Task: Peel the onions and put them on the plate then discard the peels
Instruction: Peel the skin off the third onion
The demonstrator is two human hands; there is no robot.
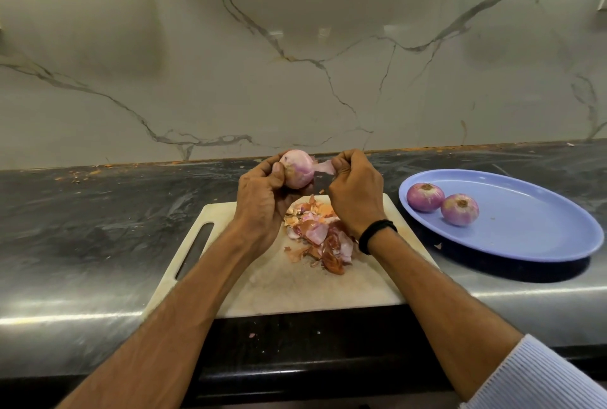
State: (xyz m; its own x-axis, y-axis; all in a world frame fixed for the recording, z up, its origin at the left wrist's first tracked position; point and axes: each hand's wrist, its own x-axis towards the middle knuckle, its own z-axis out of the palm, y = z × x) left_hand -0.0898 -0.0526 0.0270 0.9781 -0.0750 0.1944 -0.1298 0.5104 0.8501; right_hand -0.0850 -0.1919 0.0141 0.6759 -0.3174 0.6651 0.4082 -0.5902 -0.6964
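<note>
**Q:** What do the 2 hands hold?

**A:** The left hand (259, 198) is curled round a partly peeled red onion (297, 168), raised above the far edge of the cutting board (295, 290). The right hand (354, 195) has its fingers closed in a pinch on a strip of pink skin (323, 167), which runs from the onion's right side to the fingertips. A black wristband (374, 232) circles the right wrist, and a striped sleeve (542, 379) shows at lower right.

**Q:** Where do the removed peels lie?

**A:** A heap of peels (318, 234), orange-brown and pink, rests on the middle of the pale board, between the 2 wrists. The board has a slot handle on its left side and lies on the dark desk (82, 228).

**Q:** And the plate?

**A:** A blue oval plate (525, 244) sits on the desk just right of the board. In its left part stand 2 peeled onions, one (425, 197) close beside the other (460, 209), cut ends upward. A veined marble wall (295, 47) rises behind the desk.
</note>
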